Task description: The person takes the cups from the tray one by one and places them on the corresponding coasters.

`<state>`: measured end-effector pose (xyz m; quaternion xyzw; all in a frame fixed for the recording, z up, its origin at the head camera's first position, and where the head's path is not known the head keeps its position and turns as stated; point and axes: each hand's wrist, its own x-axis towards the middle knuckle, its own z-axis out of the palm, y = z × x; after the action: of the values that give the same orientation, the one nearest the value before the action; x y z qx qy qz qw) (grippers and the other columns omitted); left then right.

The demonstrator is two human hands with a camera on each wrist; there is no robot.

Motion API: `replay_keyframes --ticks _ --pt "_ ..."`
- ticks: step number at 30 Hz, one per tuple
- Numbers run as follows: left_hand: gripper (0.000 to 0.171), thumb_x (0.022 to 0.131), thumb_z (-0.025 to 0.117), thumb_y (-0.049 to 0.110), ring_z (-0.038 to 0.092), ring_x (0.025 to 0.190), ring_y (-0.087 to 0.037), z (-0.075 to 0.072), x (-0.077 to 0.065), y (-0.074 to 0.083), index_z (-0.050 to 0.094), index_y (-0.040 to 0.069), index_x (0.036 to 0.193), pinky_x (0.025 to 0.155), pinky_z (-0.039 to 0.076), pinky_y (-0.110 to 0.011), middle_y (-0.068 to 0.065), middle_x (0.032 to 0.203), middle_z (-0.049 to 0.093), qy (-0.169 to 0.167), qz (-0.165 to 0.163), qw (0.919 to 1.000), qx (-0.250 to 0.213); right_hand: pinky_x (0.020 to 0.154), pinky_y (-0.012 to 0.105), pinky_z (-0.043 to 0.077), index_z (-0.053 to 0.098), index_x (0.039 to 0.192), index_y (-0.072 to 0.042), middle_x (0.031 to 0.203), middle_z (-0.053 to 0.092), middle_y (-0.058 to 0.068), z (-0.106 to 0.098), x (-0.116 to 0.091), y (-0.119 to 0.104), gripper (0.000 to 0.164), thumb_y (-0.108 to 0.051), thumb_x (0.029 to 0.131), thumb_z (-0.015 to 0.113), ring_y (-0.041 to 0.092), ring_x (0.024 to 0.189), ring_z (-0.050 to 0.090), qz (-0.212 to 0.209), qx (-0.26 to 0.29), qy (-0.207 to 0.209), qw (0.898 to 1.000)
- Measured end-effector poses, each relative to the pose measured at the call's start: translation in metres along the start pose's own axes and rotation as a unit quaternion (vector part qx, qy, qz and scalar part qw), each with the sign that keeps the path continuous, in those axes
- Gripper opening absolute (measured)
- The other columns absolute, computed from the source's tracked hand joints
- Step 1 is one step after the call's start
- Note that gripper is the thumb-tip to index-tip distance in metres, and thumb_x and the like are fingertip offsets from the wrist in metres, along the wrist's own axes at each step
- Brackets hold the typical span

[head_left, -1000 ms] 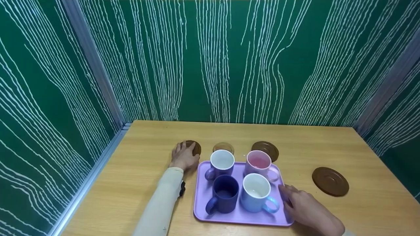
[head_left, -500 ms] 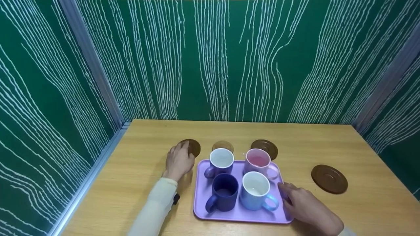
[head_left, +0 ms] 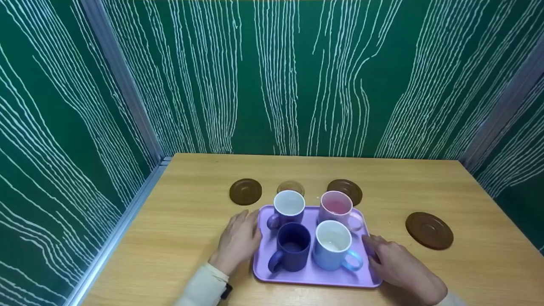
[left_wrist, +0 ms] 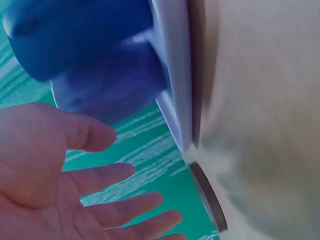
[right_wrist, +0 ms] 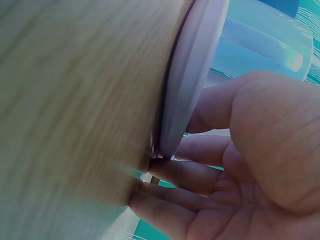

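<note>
A lilac tray (head_left: 314, 278) carries several mugs: a purple mug with a white inside (head_left: 290, 207), a pink mug (head_left: 335, 209), a dark blue mug (head_left: 293, 253) and a light blue mug (head_left: 332, 251). My left hand (head_left: 238, 243) is beside the tray's left edge. In the left wrist view its fingers (left_wrist: 125, 207) are spread and hold nothing, below the two mugs on that side. At the opposite edge, my right hand (head_left: 397, 264) grips the tray by its rim, thumb over the top and fingers low against the side, near the tabletop in the right wrist view.
Behind the tray lie a brown round coaster (head_left: 245, 191), a paler tan one (head_left: 291, 186) partly behind a mug, and another brown coaster (head_left: 349, 190). A further brown coaster (head_left: 429, 230) sits to the right. Green walls with white lines stand around the wooden table (head_left: 178, 229).
My left hand has left the back-left coaster and come back toward me to the tray's left edge. My right hand has stayed at the tray's right rim.
</note>
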<state>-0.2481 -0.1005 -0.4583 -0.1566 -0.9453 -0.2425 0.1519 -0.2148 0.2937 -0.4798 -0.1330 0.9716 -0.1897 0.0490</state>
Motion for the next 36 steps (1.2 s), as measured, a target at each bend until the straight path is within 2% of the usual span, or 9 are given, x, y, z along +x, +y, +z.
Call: replay_keyframes --ticks 3,7,10,17,21,28,36 --pt "0.045 0.091 0.068 0.011 0.061 0.119 -0.049 0.006 -0.01 0.003 0.065 -0.003 0.133 0.105 0.049 -0.057 -0.032 0.13 0.062 -0.007 0.015 0.9998 0.007 0.068 0.026 0.052 0.065 0.127 -0.012 0.091 0.061 -0.002 0.001 0.0 0.0 0.029 -0.019 0.099 0.068 0.012 0.078 0.058 0.012 0.006 -0.006 1.0" --pt "0.045 0.091 0.069 0.012 0.061 0.12 -0.048 0.014 -0.017 0.003 0.065 -0.003 0.133 0.105 0.048 -0.056 -0.033 0.131 0.062 -0.036 0.014 0.999 0.022 0.068 0.027 0.052 0.065 0.126 -0.011 0.095 0.063 -0.001 0.003 -0.002 0.002 0.029 -0.016 0.098 0.068 0.012 0.08 0.058 -0.006 0.007 0.0 1.0" --pt "0.043 0.092 0.069 0.012 0.059 0.122 -0.048 0.018 -0.019 0.002 0.065 -0.002 0.133 0.108 0.047 -0.056 -0.033 0.132 0.061 -0.059 0.014 0.9977 0.03 0.066 0.027 0.051 0.065 0.122 -0.012 0.09 0.061 -0.002 0.004 -0.002 0.002 0.024 -0.016 0.098 0.068 0.012 0.078 0.057 -0.014 0.003 0.004 1.0" --pt "0.046 0.093 0.069 0.013 0.054 0.13 -0.052 0.017 -0.021 0.0 0.064 -0.005 0.135 0.112 0.042 -0.059 -0.035 0.138 0.058 -0.115 0.007 0.9927 0.034 0.059 0.024 0.044 0.064 0.114 -0.011 0.078 0.049 -0.005 0.006 -0.003 0.002 0.02 -0.013 0.094 0.069 0.011 0.07 0.051 -0.043 -0.023 0.028 0.998" --pt "0.048 0.094 0.067 0.013 0.049 0.135 -0.054 0.016 -0.023 -0.002 0.061 -0.006 0.138 0.114 0.039 -0.061 -0.035 0.144 0.054 -0.15 -0.009 0.9884 0.024 0.058 0.023 0.043 0.063 0.114 -0.011 0.078 0.048 -0.004 0.009 -0.003 0.001 0.023 -0.012 0.092 0.071 0.011 0.069 0.051 -0.038 -0.019 0.028 0.999" --pt "0.047 0.096 0.065 0.01 0.05 0.134 -0.055 0.017 -0.024 -0.002 0.06 -0.006 0.14 0.109 0.044 -0.065 -0.028 0.145 0.056 -0.158 0.006 0.9871 0.028 0.062 0.034 0.05 0.066 0.115 -0.007 0.085 0.055 -0.002 0.01 -0.003 0.002 0.025 -0.009 0.091 0.07 0.014 0.072 0.052 -0.075 -0.045 0.072 0.994" --pt "0.048 0.098 0.062 0.009 0.045 0.137 -0.057 0.02 -0.022 -0.004 0.057 -0.006 0.143 0.112 0.04 -0.066 -0.029 0.149 0.053 -0.163 -0.002 0.9865 0.018 0.066 0.036 0.055 0.065 0.126 -0.004 0.097 0.062 0.005 0.006 -0.003 0.004 0.035 -0.011 0.093 0.07 0.017 0.077 0.056 -0.069 -0.032 0.06 0.995"
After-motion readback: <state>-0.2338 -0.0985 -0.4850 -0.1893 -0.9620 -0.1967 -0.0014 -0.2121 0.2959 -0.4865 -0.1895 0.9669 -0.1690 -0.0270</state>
